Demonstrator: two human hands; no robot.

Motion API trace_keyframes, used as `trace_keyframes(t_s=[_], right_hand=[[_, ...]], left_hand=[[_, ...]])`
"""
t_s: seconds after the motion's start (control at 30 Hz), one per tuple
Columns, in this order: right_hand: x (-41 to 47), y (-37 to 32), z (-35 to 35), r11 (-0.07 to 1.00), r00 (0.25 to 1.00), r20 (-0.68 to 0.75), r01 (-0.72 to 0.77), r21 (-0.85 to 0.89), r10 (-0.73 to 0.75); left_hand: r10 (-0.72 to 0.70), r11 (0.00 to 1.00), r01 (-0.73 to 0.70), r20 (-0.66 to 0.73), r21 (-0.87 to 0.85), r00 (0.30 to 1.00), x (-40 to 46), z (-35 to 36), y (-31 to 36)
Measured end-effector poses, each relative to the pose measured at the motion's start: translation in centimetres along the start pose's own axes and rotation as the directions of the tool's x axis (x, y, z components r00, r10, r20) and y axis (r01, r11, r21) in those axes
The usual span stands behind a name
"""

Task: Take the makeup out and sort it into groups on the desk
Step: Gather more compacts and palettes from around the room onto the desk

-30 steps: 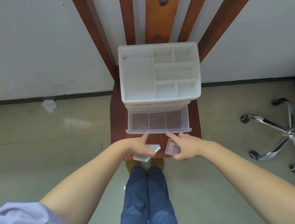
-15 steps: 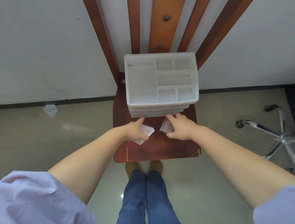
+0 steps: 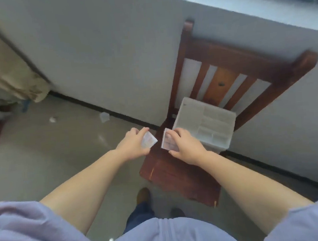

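Note:
A white plastic organizer [image 3: 210,119] with several empty top compartments stands on a wooden chair's seat [image 3: 180,178]; its drawers look pushed in. My left hand [image 3: 132,144] grips a small clear makeup case [image 3: 149,142] over the floor just left of the chair. My right hand [image 3: 185,147] holds a second clear makeup palette [image 3: 167,141] with pinkish pans, above the seat's front left part and in front of the organizer. The two cases are a small gap apart. The frame is blurred, so their contents are hard to read.
The chair's slatted back [image 3: 227,76] leans against a white wall. A desk edge [image 3: 240,0] runs along the top right. A curtain [image 3: 10,75] hangs at left, with paper scraps [image 3: 104,116] on the tiled floor. My feet are below the seat.
The organizer's open drawer was pushed shut. Both hands lifted their cases off the seat and drew back from the organizer. My view swung left and tilted, blurring the scene.

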State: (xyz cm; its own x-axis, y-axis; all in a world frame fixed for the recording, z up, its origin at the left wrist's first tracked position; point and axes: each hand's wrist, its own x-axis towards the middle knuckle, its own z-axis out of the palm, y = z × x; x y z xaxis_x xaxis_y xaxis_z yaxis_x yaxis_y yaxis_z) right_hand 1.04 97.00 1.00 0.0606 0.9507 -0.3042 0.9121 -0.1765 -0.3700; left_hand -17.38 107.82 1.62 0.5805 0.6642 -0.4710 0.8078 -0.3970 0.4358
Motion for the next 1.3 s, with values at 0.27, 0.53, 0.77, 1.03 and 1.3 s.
trace_keyframes(t_s=[0.27, 0.53, 0.77, 1.03, 1.3], right_hand=[[0.0, -6.2, -0.3, 0.863, 0.886, 0.196, 0.457, -0.215, -0.42], [-4.9, -20.8, 4.1, 0.511, 0.576, 0.403, 0.817, -0.267, -0.711], [-17.3, -32.9, 11.7, 0.163, 0.206, 0.506, 0.978, -0.129, -0.838], [-37.9, -41.7, 23.2, -0.037, -0.045, 0.568, 0.999, 0.026, -0.821], [-55.9, -49.1, 32.6, -0.243, -0.263, 0.627, 0.963, 0.119, -0.733]], left_hand=[[-0.365, 0.926, 0.32, -0.265, -0.199, 0.893, -13.1, 4.5, -2.2], [-0.767, 0.639, 0.547, -0.401, -0.54, 0.5, -31.9, 10.4, -4.6], [-0.927, 0.359, 0.568, -0.352, -0.74, 0.127, -49.5, 20.8, -3.7], [-0.966, 0.158, 0.563, -0.246, -0.811, -0.084, -69.5, 35.3, -0.6], [-0.942, -0.076, 0.464, -0.089, -0.882, -0.325, -86.9, 47.3, 2.7]])
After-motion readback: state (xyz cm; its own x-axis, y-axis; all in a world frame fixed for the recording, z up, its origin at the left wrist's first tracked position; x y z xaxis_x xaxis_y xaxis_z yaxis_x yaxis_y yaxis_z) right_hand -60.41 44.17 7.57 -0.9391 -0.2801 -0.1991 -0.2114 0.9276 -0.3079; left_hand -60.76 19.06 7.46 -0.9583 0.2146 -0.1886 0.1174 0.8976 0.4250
